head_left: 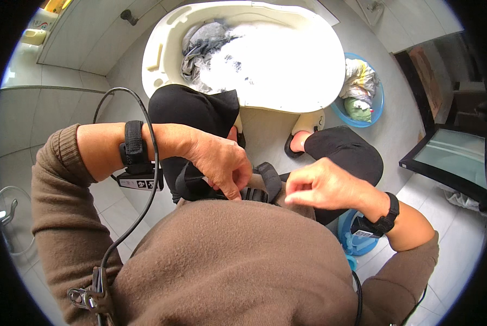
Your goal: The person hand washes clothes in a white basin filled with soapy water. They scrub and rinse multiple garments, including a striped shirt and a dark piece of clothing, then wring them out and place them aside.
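I am sitting over a pale tiled floor, a white oval tub of wet grey clothes at its far edge and a blue basin of laundry just right of it. At my chest, my left hand is pinching the black woven strap, fingers curled shut on it. My right hand is hovering just beside it, fingers loosely bent, holding nothing. The strap is running left to right across my brown knit sweater.

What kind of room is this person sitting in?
Probably a bathroom or wash area at home: tiled floor and walls, a white tub of soaking clothes, and a blue basin of wrung laundry beside it.
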`<state>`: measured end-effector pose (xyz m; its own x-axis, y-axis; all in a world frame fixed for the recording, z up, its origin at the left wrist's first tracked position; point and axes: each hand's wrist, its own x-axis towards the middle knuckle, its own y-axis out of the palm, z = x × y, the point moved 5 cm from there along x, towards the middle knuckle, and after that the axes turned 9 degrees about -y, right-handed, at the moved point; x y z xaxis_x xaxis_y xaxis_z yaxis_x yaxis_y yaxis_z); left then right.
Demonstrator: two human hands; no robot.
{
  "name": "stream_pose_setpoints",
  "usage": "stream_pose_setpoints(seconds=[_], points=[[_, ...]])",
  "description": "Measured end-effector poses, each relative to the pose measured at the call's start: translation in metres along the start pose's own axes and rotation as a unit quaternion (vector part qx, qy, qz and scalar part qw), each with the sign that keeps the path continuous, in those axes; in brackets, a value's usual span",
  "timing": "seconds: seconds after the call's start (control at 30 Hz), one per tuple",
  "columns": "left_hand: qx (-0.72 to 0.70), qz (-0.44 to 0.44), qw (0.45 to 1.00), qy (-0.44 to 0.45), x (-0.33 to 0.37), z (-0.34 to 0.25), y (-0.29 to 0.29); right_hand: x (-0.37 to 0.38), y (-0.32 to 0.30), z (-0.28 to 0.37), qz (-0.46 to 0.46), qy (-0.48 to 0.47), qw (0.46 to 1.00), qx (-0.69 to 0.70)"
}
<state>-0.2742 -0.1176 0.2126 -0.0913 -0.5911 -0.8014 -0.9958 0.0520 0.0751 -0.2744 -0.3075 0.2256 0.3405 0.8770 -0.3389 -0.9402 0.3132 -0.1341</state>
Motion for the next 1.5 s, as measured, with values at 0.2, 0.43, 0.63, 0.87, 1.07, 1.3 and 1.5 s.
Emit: stream_pose_setpoints(seconds=[0.2, 0.43, 0.63, 0.87, 1.07, 1.3, 1.5], points=[[0.040, -0.014, 0.999, -0.029, -0.006, 0.012, 0.004, 0.020, 0.016, 0.011, 0.060, 0.032, 0.997, -0.020], [0.009, -0.135, 0.989, 0.068, -0.010, 0.023, 0.008, 0.049, 0.020, 0.013, 0.079, 0.077, 0.992, -0.056], [-0.094, -0.150, 0.980, 0.089, -0.020, 0.039, 0.020, 0.057, 0.033, 0.010, 0.049, 0.104, 0.987, 0.108], [-0.108, -0.035, 0.991, 0.067, -0.027, 0.057, 0.026, 0.066, 0.032, 0.000, 0.070, 0.108, 0.990, 0.064], [-0.222, -0.017, 0.970, 0.098, -0.025, 0.079, 0.036, 0.061, 0.031, 0.003, 0.027, 0.109, 0.980, 0.165], [-0.295, -0.047, 0.951, 0.085, -0.016, 0.089, 0.045, 0.067, 0.029, -0.003, 0.020, 0.170, 0.962, 0.215], [-0.323, -0.075, 0.938, 0.095, -0.011, 0.092, 0.047, 0.071, 0.031, -0.015, 0.014, 0.177, 0.950, 0.258]])
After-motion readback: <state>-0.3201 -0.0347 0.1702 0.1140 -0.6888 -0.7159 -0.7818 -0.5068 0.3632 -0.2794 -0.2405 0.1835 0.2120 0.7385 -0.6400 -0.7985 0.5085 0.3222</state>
